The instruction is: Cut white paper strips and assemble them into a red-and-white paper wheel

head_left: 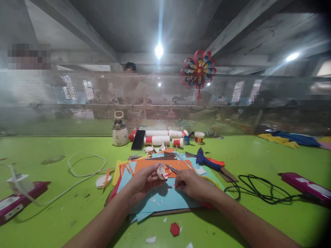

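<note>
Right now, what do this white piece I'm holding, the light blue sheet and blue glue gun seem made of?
White piece: probably matte paper, thin and curved. Light blue sheet: seemingly matte paper or card, straight-edged. Blue glue gun: likely dull hard plastic, with a moulded shape.

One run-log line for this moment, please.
left hand: holds white cut piece | right hand: holds bladed tool, tip near piece | below: blue sheet | beyond, right: blue glue gun

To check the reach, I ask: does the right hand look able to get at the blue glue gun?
Probably yes: the blue glue gun lies just beyond the right hand, and nothing tall stands between them. But that hand holds a pointed blade, so it may need freeing first.
</note>
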The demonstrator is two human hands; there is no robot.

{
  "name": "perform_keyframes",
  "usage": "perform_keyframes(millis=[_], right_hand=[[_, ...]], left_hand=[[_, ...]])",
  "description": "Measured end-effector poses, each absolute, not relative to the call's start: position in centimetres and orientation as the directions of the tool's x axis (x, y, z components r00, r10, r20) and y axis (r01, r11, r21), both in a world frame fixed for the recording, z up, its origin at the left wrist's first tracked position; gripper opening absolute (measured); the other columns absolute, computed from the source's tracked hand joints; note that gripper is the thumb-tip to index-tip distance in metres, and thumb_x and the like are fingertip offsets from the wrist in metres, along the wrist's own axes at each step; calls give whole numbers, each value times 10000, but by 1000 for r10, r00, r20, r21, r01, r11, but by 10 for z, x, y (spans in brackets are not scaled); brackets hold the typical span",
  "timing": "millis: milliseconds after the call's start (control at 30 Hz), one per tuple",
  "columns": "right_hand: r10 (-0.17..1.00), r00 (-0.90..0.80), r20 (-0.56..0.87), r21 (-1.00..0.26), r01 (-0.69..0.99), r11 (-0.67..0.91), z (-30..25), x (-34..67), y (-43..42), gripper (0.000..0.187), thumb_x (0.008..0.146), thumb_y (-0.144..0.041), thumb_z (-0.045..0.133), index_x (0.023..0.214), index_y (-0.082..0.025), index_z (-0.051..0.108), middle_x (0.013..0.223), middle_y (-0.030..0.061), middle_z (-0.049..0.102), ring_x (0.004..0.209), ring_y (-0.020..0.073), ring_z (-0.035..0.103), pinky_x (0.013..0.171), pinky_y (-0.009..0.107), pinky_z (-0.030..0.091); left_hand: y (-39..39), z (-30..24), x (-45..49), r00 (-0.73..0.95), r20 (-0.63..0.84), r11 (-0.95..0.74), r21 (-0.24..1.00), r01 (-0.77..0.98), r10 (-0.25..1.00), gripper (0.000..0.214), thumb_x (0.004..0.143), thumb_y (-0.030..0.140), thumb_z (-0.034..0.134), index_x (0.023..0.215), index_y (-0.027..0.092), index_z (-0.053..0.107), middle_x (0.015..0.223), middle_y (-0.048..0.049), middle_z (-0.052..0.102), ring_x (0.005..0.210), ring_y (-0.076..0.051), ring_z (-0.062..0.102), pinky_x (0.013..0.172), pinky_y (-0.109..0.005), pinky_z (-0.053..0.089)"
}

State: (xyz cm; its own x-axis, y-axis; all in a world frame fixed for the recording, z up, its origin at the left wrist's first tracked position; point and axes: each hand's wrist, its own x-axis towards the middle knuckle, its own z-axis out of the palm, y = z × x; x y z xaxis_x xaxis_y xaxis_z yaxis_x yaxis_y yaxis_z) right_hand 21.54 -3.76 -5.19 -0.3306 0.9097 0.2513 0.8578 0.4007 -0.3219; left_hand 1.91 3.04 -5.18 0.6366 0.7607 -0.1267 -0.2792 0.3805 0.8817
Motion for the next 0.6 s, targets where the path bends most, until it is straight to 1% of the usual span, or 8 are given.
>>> perform_keyframes(millis=[67, 133, 233, 300, 333, 433, 500, 600], right_hand=[[911, -333, 244, -326, 856, 401, -50, 217, -37, 226, 713, -21, 554, 775, -131, 741, 771, 84, 724, 700, 178, 627, 629, 228, 441], [916, -332, 227, -340, 854, 394, -49, 219, -36, 230, 714, -18, 550, 772, -131, 741, 761, 77, 715, 677, 162, 620, 610, 217, 438], [929, -316, 191, -375, 852, 366, -47, 222, -35, 210, 708, -26, 569, 768, -140, 735, 748, 54, 702, 670, 145, 612, 597, 204, 431], [941, -295, 169, -393, 855, 338, -46, 223, -34, 159, 695, -48, 608, 748, -143, 725, 737, 41, 695, 675, 145, 605, 593, 206, 426], [946, -282, 161, -399, 858, 324, -46, 223, -34, 128, 695, -63, 626, 739, -141, 718, 721, 35, 690, 665, 142, 599, 587, 207, 422], [956, -252, 152, -402, 868, 293, -47, 221, -34, 29, 716, -141, 664, 719, -141, 693, 672, 17, 666, 607, 127, 566, 543, 209, 399], [958, -242, 156, -388, 876, 285, -47, 220, -34, 48, 721, -184, 681, 695, -144, 672, 642, 5, 640, 576, 118, 537, 515, 207, 375], [958, -231, 170, -355, 892, 278, -48, 217, -33, 97, 713, -197, 704, 671, -142, 637, 613, -6, 602, 557, 110, 500, 505, 210, 345]], left_hand=[[31, -52, 19, 641, -121, 374, 885, -276, 758, 308, 779, 347, 626, 952, 93, 655, 791, -99, 667, 702, -159, 639, 669, -258, 508], [31, -52, 19, 645, -110, 366, 888, -278, 756, 285, 778, 338, 630, 921, 93, 659, 750, -84, 655, 681, -150, 631, 662, -254, 510], [30, -50, 19, 650, -123, 391, 875, -286, 750, 222, 787, 302, 625, 869, 99, 661, 679, -54, 631, 592, -113, 593, 655, -251, 517], [31, -49, 20, 646, -124, 399, 867, -298, 753, 186, 780, 274, 634, 846, 102, 659, 707, -57, 638, 614, -116, 599, 668, -254, 523], [31, -49, 20, 641, -134, 399, 870, -290, 756, 180, 777, 269, 639, 853, 107, 661, 746, -66, 653, 654, -129, 615, 684, -262, 526], [31, -49, 20, 638, -139, 392, 878, -274, 757, 188, 784, 278, 629, 874, 116, 664, 767, -71, 667, 666, -133, 618, 691, -265, 526], [30, -49, 20, 640, -144, 391, 882, -263, 755, 189, 790, 272, 620, 889, 118, 665, 759, -71, 669, 661, -134, 618, 680, -261, 526], [28, -49, 21, 651, -159, 407, 879, -249, 742, 180, 795, 255, 611, 887, 111, 668, 771, -73, 668, 668, -135, 618, 662, -252, 526]])
